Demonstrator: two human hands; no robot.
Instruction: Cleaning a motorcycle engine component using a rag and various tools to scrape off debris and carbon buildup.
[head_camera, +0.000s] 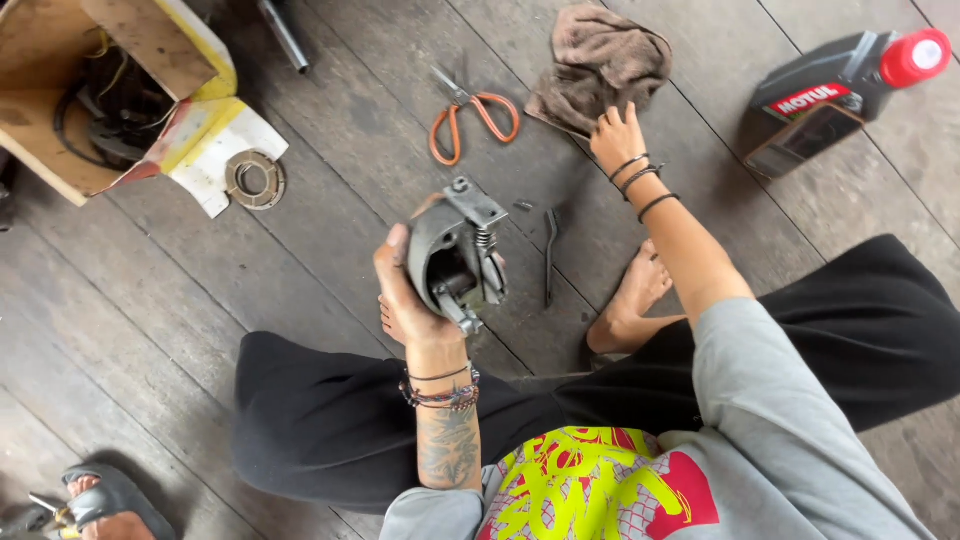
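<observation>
I see the left hand wrapped around a grey metal brake-shoe assembly, fingers closed on its curved outer face and thumb up along the near edge, holding it above the lap with its long axis running from the wrist up and away toward the scissors. The spring and flat plate of the part sit on the side facing the other arm. My right hand is stretched well forward and to the right, fingers spread and resting on the near edge of a crumpled brown rag; it grips nothing that I can make out, only touches the cloth. So the rag lies just beyond the right fingertips, well apart from the held part, and the right hand is by far the nearer one to it. Between the two hands, on the plank floor, lies a thin dark metal tool, lengthwise toward me, with a small dark bit just left of it. Orange-handled scissors lie left of the right hand, beyond the held part. A dark oil bottle with a red cap lies on its side far right of that hand. A cardboard box and a metal ring sit far left of the left hand. Nothing blocks the way between rag and part.
</observation>
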